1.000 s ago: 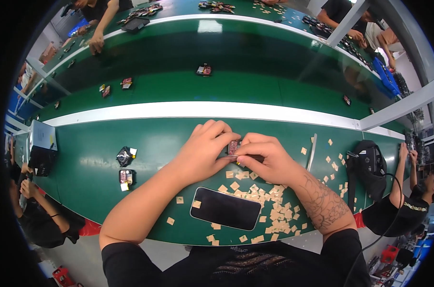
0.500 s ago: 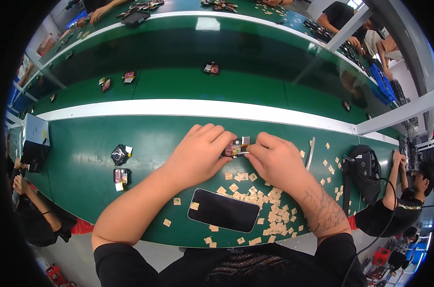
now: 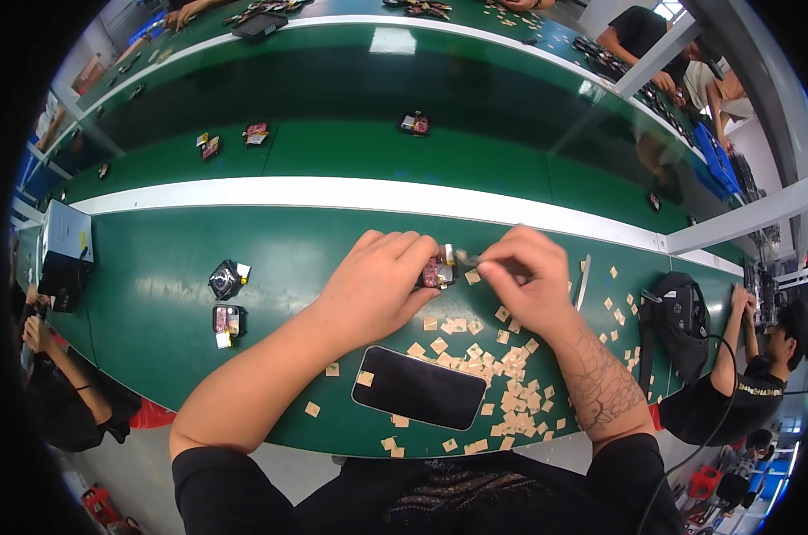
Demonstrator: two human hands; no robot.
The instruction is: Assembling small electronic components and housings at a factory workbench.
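My left hand point(image 3: 381, 278) grips a small electronic module point(image 3: 437, 270) with a red circuit board and a silvery battery, its fingers wrapped over the left side. Just right of it, my right hand point(image 3: 524, 275) is closed in a pinch. At its fingertips is a small blurred greyish piece point(image 3: 466, 259), too smeared to name, standing apart from the module. Beneath my forearms lies a dark-screened phone point(image 3: 420, 388) with one beige sticker on its left end. Many small square beige stickers point(image 3: 514, 392) are scattered around the phone's right side.
Two similar modules point(image 3: 229, 323) sit left of my arm. A grey strip point(image 3: 584, 282) and a black bag point(image 3: 678, 325) lie to the right. A white rail point(image 3: 368, 194) separates the table from a green belt point(image 3: 350, 152) bearing several modules. Co-workers sit on both sides.
My right hand has pulled away from the module to the right, with the small blurred piece at its fingertips. My left hand still holds the module. Modules on the belt have shifted right.
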